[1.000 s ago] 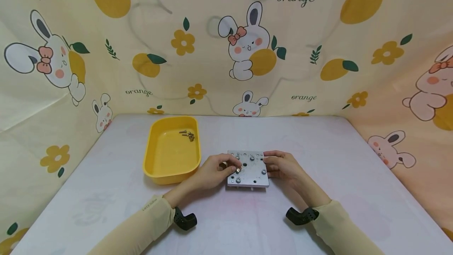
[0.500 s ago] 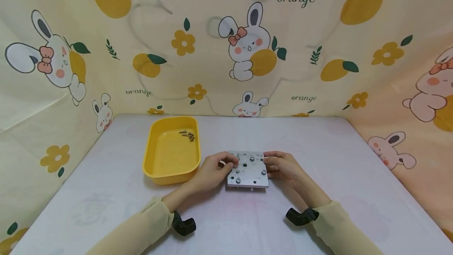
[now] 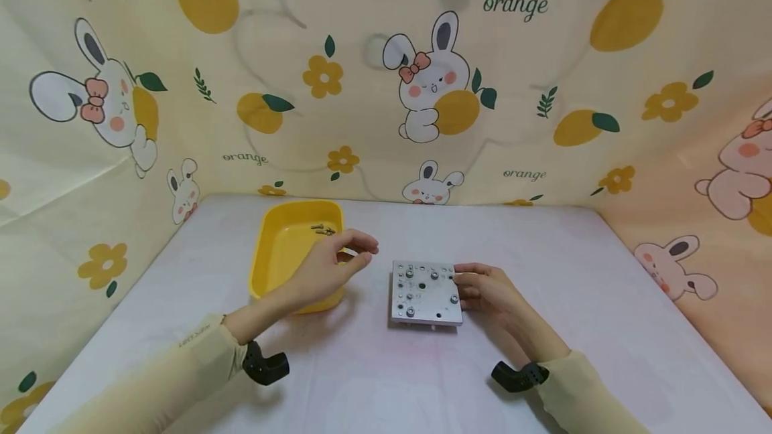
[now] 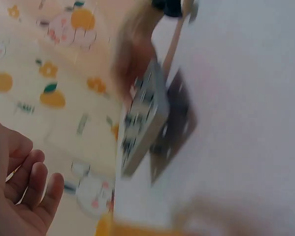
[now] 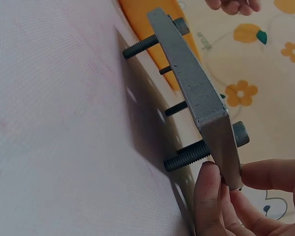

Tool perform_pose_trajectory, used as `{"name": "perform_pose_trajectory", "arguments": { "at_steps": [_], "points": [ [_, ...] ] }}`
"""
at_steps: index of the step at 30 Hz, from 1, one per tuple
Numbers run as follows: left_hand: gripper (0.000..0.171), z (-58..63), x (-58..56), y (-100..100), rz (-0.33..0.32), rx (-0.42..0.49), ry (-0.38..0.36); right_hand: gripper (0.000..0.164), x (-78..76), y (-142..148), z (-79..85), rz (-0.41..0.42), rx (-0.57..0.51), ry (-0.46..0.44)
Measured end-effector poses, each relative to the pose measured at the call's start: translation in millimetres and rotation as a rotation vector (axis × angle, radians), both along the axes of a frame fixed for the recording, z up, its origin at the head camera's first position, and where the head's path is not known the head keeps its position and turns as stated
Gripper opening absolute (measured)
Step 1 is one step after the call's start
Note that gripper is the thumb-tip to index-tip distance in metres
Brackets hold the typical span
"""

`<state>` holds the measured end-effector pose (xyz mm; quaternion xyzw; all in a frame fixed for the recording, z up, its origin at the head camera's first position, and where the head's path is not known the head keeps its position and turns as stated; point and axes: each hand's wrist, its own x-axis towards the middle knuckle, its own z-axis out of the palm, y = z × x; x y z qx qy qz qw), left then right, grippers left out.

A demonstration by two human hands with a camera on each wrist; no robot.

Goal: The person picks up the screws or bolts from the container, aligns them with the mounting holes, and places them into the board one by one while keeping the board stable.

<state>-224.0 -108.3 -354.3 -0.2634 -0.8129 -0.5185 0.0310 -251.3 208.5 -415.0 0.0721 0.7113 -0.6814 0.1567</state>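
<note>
A silver metal plate point(image 3: 429, 298) with several holes sits slightly raised over the table. Several screws stand in it, and in the right wrist view threaded shanks point(image 5: 189, 156) stick out beneath its underside. My right hand point(image 3: 493, 295) pinches the plate's right edge, thumb on one face and fingers on the other. Off to the left, my left hand point(image 3: 322, 272) hovers in the air beside the yellow tray point(image 3: 289, 246), fingers loosely bent. Nothing shows between those fingers in the left wrist view, where the left hand point(image 4: 19, 187) is apart from the plate.
Several small screws point(image 3: 318, 227) lie in the far right part of the tray, partly behind the left hand. A white cloth point(image 3: 386, 380) covers the table. A patterned curtain point(image 3: 362, 106) closes off the back and both sides.
My left hand has lifted off the plate and moved left, in front of the tray. The right hand keeps its hold on the plate. The head view has shifted slightly.
</note>
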Motion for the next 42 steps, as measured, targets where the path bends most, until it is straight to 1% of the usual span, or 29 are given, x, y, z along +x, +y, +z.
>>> {"name": "perform_pose_trajectory", "arguments": {
  "at_steps": [4, 7, 9, 13, 15, 17, 19, 21, 23, 26, 28, 29, 31, 35, 38, 42],
  "points": [
    [0.021, 7.2, -16.7, -28.9, 0.083, -0.02, -0.005, 0.042, 0.2, -0.4, -1.0, -0.002, -0.011, -0.003],
    [0.023, 7.6, -31.3, -50.5, 0.141, -0.031, -0.035, 0.04, 0.1, -0.8, -1.1, -0.016, -0.01, -0.013],
    [0.025, 7.9, -40.0, -63.5, 0.177, -0.046, -0.075, 0.041, 0.0, -0.5, -0.9, -0.016, -0.007, -0.014],
    [0.031, 5.1, -54.5, -82.8, 0.214, -0.052, -0.197, 0.042, -0.3, 0.3, -0.4, -0.01, -0.011, -0.014],
    [0.034, 2.0, -61.0, -87.8, 0.207, -0.038, -0.264, 0.041, -0.7, 1.3, -0.1, -0.014, -0.018, -0.017],
    [0.036, -2.3, -66.5, -90.6, 0.178, -0.003, -0.333, 0.043, -0.7, 2.0, 0.1, -0.013, -0.023, -0.023],
    [0.036, -6.5, -70.9, -92.0, 0.142, 0.021, -0.367, 0.042, -0.7, 2.1, 0.0, -0.02, -0.026, -0.031],
    [0.035, -9.2, -74.7, -92.9, 0.095, 0.031, -0.375, 0.044, -0.3, 1.8, 0.0, -0.014, -0.03, -0.033],
    [0.034, -7.4, -78.7, -93.8, 0.054, 0.011, -0.364, 0.044, 0.4, 1.2, -0.1, -0.01, -0.035, -0.028],
    [0.034, 1.2, -87.7, -95.7, 0.012, -0.045, -0.334, 0.044, 0.3, 0.4, 0.4, -0.003, -0.038, -0.021],
    [0.034, 7.5, -95.5, -96.1, -0.005, -0.07, -0.317, 0.044, 0.1, 0.3, 1.2, -0.003, -0.039, -0.017],
    [0.034, 9.5, -99.4, -95.8, -0.006, -0.072, -0.31, 0.044, -0.2, 0.6, 1.8, -0.003, -0.039, -0.018],
    [0.034, 9.8, -107.9, -95.2, -0.004, -0.066, -0.318, 0.043, -0.5, 0.7, 2.8, -0.011, -0.035, -0.021],
    [0.033, 0.3, -119.3, -91.2, 0.004, -0.036, -0.383, 0.042, -1.1, 0.8, 2.1, -0.003, -0.027, -0.017],
    [0.033, -8.1, -123.8, -87.3, 0.009, -0.023, -0.428, 0.041, -1.1, 1.2, 0.3, -0.001, -0.013, -0.016],
    [0.032, -16.4, -127.0, -83.4, 0.037, 0.017, -0.428, 0.041, -0.4, 2.2, 0.2, 0.001, -0.008, -0.011]
  ]
}}
